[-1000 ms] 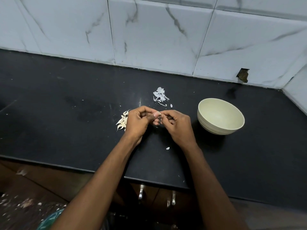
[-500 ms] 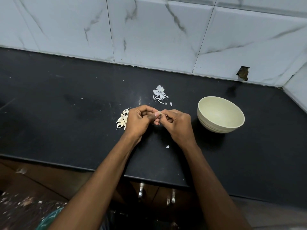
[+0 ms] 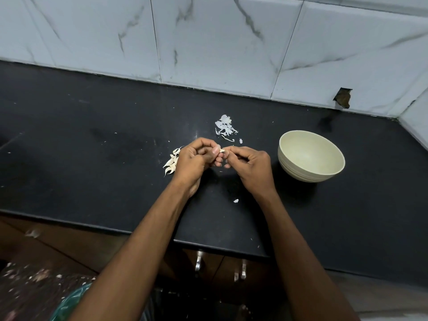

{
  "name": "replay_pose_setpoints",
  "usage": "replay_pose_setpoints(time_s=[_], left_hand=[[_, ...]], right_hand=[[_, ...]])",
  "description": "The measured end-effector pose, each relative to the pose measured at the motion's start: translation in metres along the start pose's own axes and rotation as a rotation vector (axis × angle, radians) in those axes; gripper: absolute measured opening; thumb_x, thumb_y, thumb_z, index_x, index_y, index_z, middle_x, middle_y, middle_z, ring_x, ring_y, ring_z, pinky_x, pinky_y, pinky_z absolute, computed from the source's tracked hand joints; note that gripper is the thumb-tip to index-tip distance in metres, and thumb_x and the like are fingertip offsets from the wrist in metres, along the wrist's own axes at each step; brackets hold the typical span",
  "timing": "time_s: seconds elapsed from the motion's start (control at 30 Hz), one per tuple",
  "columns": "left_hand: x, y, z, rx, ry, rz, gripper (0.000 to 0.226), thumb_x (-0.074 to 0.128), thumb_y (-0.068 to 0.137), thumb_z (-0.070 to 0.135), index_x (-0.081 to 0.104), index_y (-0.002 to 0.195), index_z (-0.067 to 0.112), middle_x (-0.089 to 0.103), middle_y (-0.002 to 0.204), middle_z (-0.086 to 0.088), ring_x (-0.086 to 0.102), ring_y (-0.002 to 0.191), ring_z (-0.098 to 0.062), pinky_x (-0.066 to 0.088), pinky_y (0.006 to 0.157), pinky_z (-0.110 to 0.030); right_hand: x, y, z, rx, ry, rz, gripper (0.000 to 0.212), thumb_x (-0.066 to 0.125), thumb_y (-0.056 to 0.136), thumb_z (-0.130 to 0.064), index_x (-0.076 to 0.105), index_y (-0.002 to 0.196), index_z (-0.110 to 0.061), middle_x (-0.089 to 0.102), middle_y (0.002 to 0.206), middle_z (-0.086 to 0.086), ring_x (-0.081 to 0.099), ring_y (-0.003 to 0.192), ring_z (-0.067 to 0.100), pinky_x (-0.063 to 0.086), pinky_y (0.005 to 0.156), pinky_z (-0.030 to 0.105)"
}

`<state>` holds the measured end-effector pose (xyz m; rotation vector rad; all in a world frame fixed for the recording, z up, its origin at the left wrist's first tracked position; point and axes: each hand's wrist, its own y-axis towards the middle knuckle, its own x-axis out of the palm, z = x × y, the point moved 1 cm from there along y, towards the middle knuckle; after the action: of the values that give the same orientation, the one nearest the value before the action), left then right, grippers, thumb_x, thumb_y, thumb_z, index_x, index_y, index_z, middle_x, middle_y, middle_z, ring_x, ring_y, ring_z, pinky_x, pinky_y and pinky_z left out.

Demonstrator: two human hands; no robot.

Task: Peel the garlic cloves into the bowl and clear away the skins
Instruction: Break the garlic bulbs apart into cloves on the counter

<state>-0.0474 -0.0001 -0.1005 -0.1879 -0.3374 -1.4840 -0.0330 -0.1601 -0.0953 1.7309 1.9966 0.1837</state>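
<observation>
Pinched between left hand and right hand above black worktop, beside cream bowl: small pale garlic clove, probably light, slippery, papery-skinned; grip at tip.

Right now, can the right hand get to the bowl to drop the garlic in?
Probably yes. The cream bowl stands open just right of the right hand, with only bare countertop between. Both hands pinch the clove.

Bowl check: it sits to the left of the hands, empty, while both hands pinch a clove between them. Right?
Not quite. The head view shows the bowl to the right of the hands, not the left. It does look empty, and the left hand and right hand pinch the clove between them.
</observation>
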Motion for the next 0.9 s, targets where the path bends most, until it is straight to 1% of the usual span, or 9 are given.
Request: replay_pose_setpoints(time_s=[0.2,0.27,0.33,0.5,0.57,0.67,0.77,0.83,0.9], left_hand=[[0.002,-0.001,-0.002,0.030,0.079,0.025,0.015,0.063,0.096,-0.008,0.064,0.088,0.004,0.069,0.072,-0.010,0.061,0.062,-0.016,0.051,0.060,-0.024],[0.002,-0.001,-0.002,0.031,0.067,0.028,0.012,0.063,0.097,-0.007,0.063,0.090,0.004,0.069,0.074,-0.012,0.063,0.065,-0.018,0.053,0.062,-0.026],[0.003,-0.001,-0.003,0.025,0.033,0.035,0.013,0.060,0.099,-0.006,0.062,0.092,0.004,0.070,0.076,-0.012,0.063,0.067,-0.020,0.053,0.063,-0.028],[0.004,-0.001,-0.002,0.029,-0.019,0.093,0.011,0.058,0.103,0.000,0.060,0.093,0.006,0.071,0.077,-0.011,0.062,0.064,-0.017,0.053,0.062,-0.027],[0.004,-0.001,-0.001,0.049,0.014,0.138,0.007,0.065,0.100,0.004,0.064,0.093,0.005,0.069,0.079,-0.012,0.061,0.064,-0.017,0.052,0.062,-0.029],[0.004,-0.005,-0.002,0.162,0.257,0.177,0.005,0.073,0.095,0.009,0.071,0.090,0.009,0.070,0.079,-0.005,0.064,0.065,-0.018,0.054,0.065,-0.033],[0.004,-0.012,0.003,0.456,0.658,0.269,0.005,0.073,0.094,0.012,0.074,0.090,0.014,0.069,0.087,0.002,0.064,0.080,-0.019,0.052,0.073,-0.029],[-0.002,-0.018,0.007,0.633,0.937,0.424,0.004,0.072,0.094,0.010,0.074,0.092,0.014,0.066,0.093,0.001,0.057,0.090,-0.022,0.044,0.080,-0.031],[-0.014,-0.022,0.010,0.617,1.112,0.624,0.004,0.073,0.092,0.014,0.074,0.092,0.017,0.063,0.102,0.000,0.049,0.102,-0.025,0.033,0.085,-0.037]], right_hand=[[0.002,-0.001,0.003,0.002,-0.066,0.017,0.015,0.070,0.095,-0.006,0.082,0.103,-0.008,0.078,0.092,0.006,0.076,0.079,0.025,0.059,0.073,0.028],[0.002,0.000,0.004,0.005,-0.068,0.037,0.015,0.071,0.094,-0.011,0.083,0.103,-0.010,0.079,0.092,0.003,0.077,0.079,0.023,0.063,0.076,0.037],[0.003,0.000,0.003,0.017,-0.050,0.053,0.014,0.073,0.094,-0.012,0.083,0.103,-0.010,0.079,0.092,0.001,0.077,0.081,0.018,0.064,0.080,0.040],[0.001,0.000,0.002,0.051,-0.035,0.128,0.014,0.072,0.095,-0.005,0.082,0.105,-0.005,0.079,0.089,0.004,0.074,0.076,0.014,0.057,0.070,0.019],[-0.002,0.000,0.004,0.066,-0.036,0.183,0.015,0.073,0.095,-0.006,0.081,0.107,-0.004,0.079,0.087,0.006,0.073,0.073,0.012,0.056,0.068,0.018],[-0.004,0.000,0.005,0.074,-0.031,0.196,0.015,0.074,0.094,-0.007,0.081,0.106,-0.004,0.079,0.084,0.005,0.073,0.072,0.011,0.058,0.067,0.019],[-0.003,-0.002,0.004,0.090,-0.057,0.191,0.014,0.076,0.092,-0.008,0.082,0.105,-0.007,0.078,0.079,0.001,0.073,0.069,0.010,0.057,0.066,0.018],[-0.003,-0.002,0.004,0.097,-0.067,0.189,0.013,0.077,0.092,-0.008,0.083,0.103,-0.009,0.077,0.075,-0.004,0.073,0.068,0.008,0.057,0.067,0.019],[-0.004,-0.003,0.004,0.108,-0.069,0.181,0.012,0.077,0.092,-0.009,0.083,0.103,-0.010,0.075,0.072,-0.007,0.073,0.067,0.008,0.055,0.066,0.016]])
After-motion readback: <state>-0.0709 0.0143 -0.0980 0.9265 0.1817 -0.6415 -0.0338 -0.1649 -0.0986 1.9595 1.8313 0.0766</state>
